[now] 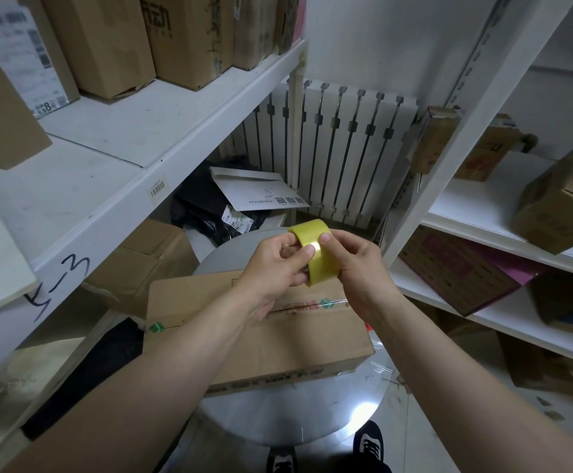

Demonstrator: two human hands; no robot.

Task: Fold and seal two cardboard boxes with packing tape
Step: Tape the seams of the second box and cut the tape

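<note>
Both hands raised above a closed cardboard box [257, 332] on a round grey table [288, 418], left hand [274, 264] and right hand [353, 264] each curled around a yellow roll of tape [315, 254], thumbs pressing its outer face, white shelves [162, 131] either side

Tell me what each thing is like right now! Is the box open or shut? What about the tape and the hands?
Tape roll: held up above the box, no loose strip visible.
Left hand: fingers curled round the roll.
Right hand: fingers curled round the roll.
Cardboard box: flaps shut, lying flat.
Round table: carrying the box.
White envelope: flap open.
</note>
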